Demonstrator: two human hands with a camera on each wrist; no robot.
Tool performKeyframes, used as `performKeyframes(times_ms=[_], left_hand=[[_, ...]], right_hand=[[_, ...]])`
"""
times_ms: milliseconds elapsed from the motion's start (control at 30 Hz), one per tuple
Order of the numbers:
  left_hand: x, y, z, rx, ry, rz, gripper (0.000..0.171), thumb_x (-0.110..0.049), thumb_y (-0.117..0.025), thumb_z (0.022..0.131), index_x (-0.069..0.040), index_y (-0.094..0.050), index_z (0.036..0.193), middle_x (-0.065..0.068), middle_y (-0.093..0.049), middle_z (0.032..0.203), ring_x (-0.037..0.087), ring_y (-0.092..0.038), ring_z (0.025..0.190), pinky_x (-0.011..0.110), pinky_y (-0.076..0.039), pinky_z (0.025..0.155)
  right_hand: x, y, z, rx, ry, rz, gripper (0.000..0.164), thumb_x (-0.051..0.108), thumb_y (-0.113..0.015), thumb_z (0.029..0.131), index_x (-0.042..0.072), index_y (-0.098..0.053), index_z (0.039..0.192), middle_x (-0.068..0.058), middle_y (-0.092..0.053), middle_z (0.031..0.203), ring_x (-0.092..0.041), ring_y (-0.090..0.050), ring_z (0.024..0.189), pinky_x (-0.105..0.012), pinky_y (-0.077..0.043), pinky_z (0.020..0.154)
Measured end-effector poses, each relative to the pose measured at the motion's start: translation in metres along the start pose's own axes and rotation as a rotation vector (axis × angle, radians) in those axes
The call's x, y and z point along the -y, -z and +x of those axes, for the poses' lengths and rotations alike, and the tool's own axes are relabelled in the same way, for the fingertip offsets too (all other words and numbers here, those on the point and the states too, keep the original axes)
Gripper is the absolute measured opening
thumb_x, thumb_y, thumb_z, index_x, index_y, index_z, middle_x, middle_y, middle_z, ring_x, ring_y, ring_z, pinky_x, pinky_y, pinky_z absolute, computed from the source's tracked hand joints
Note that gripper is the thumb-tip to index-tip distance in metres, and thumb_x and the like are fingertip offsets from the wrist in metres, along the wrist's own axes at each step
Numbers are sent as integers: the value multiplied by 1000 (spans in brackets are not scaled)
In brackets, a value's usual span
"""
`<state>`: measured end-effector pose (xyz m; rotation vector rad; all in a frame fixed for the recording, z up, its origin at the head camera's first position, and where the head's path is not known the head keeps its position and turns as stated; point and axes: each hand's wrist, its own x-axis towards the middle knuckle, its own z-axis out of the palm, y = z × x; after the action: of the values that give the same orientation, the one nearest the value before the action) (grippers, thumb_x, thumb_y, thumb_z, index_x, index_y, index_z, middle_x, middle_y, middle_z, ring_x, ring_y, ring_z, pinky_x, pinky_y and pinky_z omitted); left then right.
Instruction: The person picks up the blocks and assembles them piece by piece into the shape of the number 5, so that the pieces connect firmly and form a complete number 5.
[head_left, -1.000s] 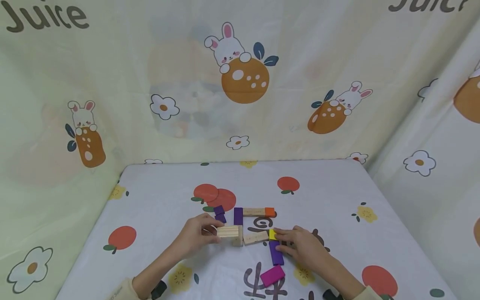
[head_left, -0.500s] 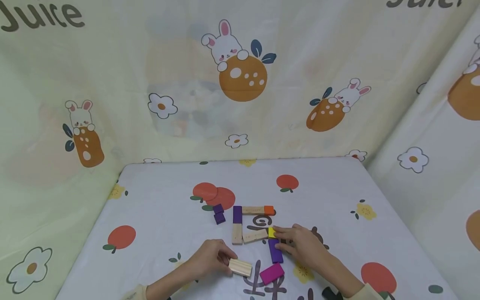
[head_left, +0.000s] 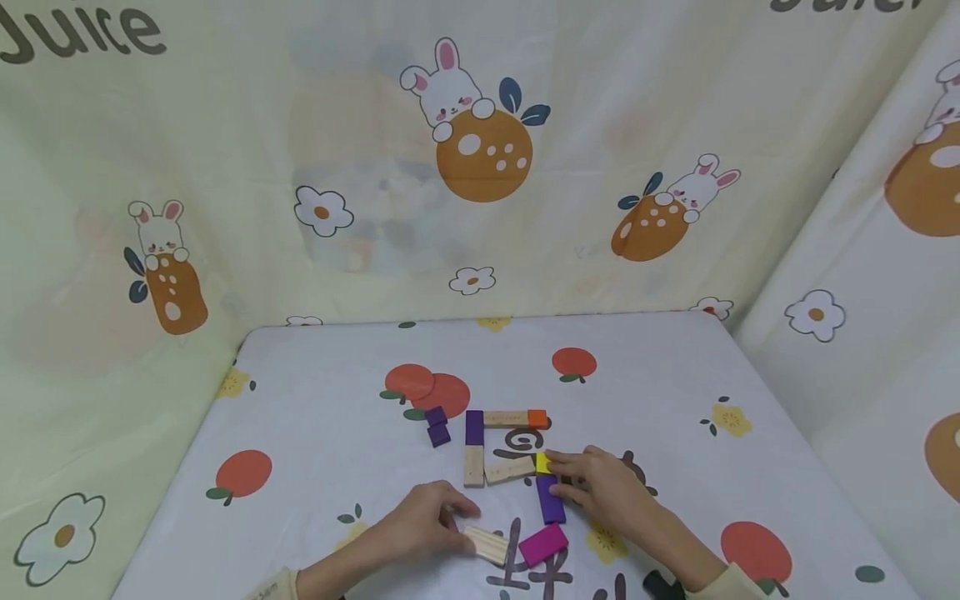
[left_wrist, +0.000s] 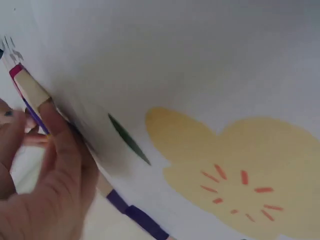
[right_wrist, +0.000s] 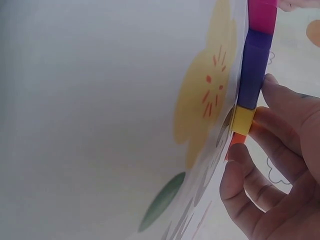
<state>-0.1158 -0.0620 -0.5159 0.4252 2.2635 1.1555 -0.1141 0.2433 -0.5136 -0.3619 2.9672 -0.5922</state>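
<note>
My left hand [head_left: 431, 525] pinches the left end of a plain wooden block [head_left: 487, 546], low over the cloth just left of a magenta block [head_left: 543, 546]. In the left wrist view the pale wooden block [left_wrist: 32, 87] lies in line with the magenta end behind it. My right hand [head_left: 603, 483] rests its fingertips against a yellow block [head_left: 542, 463] and a purple block [head_left: 551, 500]. From the right wrist, the thumb lies along the purple block [right_wrist: 254, 70] and a finger touches the yellow block [right_wrist: 243, 120], both on one side.
Further wooden blocks [head_left: 511, 470] join the row leftward, up to a dark purple block [head_left: 475, 427], then across to an orange block [head_left: 537, 419]. Two small dark purple blocks [head_left: 438, 427] lie apart on the left. A printed white cloth [head_left: 315, 400] covers the table.
My left hand has carried the wooden block from beside the left column toward the front and right, close to the magenta block. The right hand has stayed at the yellow and purple blocks.
</note>
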Motion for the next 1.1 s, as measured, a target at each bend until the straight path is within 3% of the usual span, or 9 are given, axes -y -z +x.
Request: performKeyframes(times_ms=[233,433,633,1100], left_hand=[[3,5,0,-12,151,-176,15,-14,-83,91,-7,-81,104,4,-77,77,15,-73,59,26,-60,58],[4,3,0,13,232,-187,12,-17,-87,88,-9,-78,87,6,-77,72,12,-73,57,25,-60,56],[1,-1,0,28,230,-168,12,-14,-87,87,-8,-78,81,7,-74,68,10,-70,53,24,-59,52],[-7,-7,3,49,154,-136,12,-11,-86,87,-10,-79,78,6,-73,66,9,-65,50,24,-57,50]], right_hand=[[0,0,0,16,-17,0,38,38,-81,92,26,-77,128,16,-71,141,-2,-46,82,-17,-39,65],[2,0,0,15,-31,-1,39,39,-81,92,27,-77,128,16,-71,140,-2,-45,80,-18,-39,64],[0,-2,0,9,-24,-3,39,38,-81,92,26,-78,128,16,-71,140,-2,-45,81,-17,-39,64],[1,-1,0,6,-10,-16,38,38,-81,92,24,-78,127,14,-71,140,-3,-48,83,-17,-39,65]])
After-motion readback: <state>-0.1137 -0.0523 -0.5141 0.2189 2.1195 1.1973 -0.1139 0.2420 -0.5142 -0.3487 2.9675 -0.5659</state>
